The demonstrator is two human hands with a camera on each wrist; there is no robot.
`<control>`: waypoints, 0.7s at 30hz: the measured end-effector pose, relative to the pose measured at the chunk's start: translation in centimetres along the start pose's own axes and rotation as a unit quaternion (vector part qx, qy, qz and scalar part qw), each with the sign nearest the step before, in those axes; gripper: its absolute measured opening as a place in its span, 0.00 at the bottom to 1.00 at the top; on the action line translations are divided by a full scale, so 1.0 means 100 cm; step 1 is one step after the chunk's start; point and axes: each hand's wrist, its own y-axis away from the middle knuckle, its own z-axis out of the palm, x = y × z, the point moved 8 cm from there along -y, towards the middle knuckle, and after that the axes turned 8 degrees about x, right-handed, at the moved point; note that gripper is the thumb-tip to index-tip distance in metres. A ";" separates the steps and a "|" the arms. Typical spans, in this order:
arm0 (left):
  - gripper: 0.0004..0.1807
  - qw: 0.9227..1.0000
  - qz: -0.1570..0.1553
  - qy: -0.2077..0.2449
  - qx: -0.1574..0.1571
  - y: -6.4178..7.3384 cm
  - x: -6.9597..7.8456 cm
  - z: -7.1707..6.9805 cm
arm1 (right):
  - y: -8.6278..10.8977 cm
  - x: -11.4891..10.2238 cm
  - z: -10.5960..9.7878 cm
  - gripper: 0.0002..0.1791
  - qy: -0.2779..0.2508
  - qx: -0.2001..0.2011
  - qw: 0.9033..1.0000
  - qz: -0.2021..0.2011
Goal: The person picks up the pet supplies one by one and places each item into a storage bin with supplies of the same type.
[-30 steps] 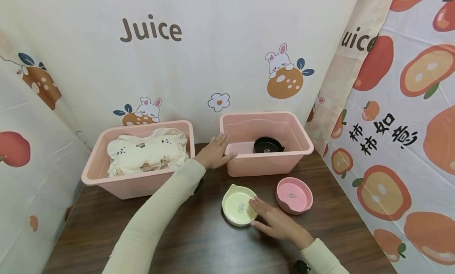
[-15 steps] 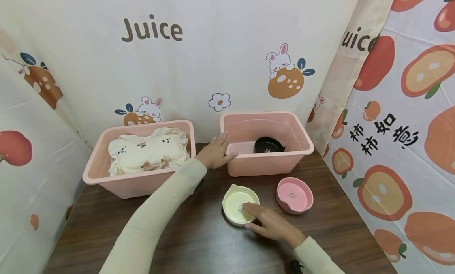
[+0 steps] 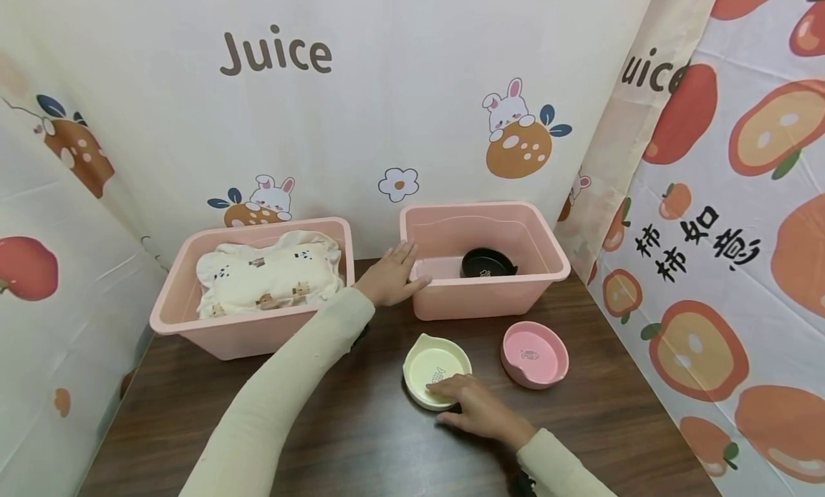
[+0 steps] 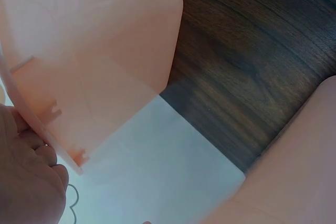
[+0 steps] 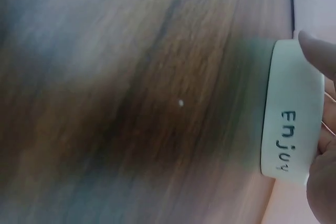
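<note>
My right hand (image 3: 483, 412) has its bent fingers over the near right rim of a pale yellow-green pet bowl (image 3: 428, 364), with the thumb outside the wall. The bowl stands on the table, a fish print on its inner floor. Up close in the right wrist view, its side wall (image 5: 291, 114) carries the lettering "Enjoy". My left hand (image 3: 389, 276) rests on the left rim of the right-hand pink bin (image 3: 480, 300), fingers extended. In the left wrist view those fingers (image 4: 46, 156) lie against the bin's rim. A black bowl (image 3: 488, 263) sits inside that bin.
A pink bowl (image 3: 534, 354) stands right of the pale bowl, in front of the bin. At the left, a second pink bin (image 3: 251, 334) holds a cream printed cushion (image 3: 273, 276). Patterned curtains (image 3: 399, 89) close off the back and sides of the dark wooden table (image 3: 348, 440).
My right hand has moved left and toward me along the pale bowl's rim, and its fingers have bent. The left hand, the bowls and the bins stay where they were.
</note>
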 end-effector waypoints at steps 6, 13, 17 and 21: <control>0.45 1.000 -0.002 0.000 0.001 0.000 -0.002 0.002 | -0.004 -0.002 0.003 0.21 0.004 0.016 1.000 -0.013; 0.45 1.000 -0.003 0.009 0.004 0.001 -0.003 0.003 | -0.005 -0.001 0.006 0.14 0.002 0.025 1.000 -0.012; 0.44 1.000 -0.001 0.009 0.003 0.001 -0.002 0.002 | -0.005 0.000 0.005 0.13 -0.011 0.039 0.999 -0.008; 0.44 1.000 0.001 0.006 0.004 0.001 -0.002 0.002 | -0.005 0.003 0.004 0.13 -0.029 0.052 0.998 -0.005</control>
